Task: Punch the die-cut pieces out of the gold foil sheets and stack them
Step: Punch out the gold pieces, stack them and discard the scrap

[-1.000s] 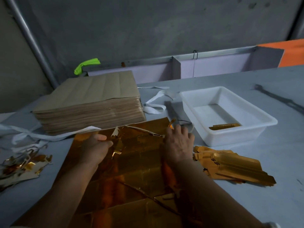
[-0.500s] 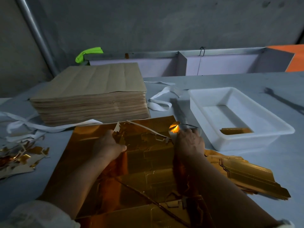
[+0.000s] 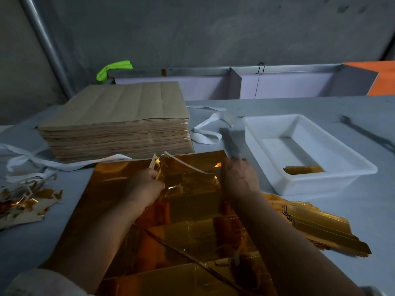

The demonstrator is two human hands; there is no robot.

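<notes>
Beyond your grip: brown paper stack [image 3: 119, 116], white straps [image 3: 205, 135]. Right of it: white plastic tray [image 3: 320, 185].

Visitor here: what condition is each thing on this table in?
gold foil sheet, flat on the table, far edge torn
waste strip, peeled up
left hand, grips the waste strip
right hand, on the sheet's far edge, grip hidden
white tray, holds a few gold pieces
punched pieces, loosely stacked right of the sheet
brown paper stack, tall, neat
scrap pile, loose heap
</notes>
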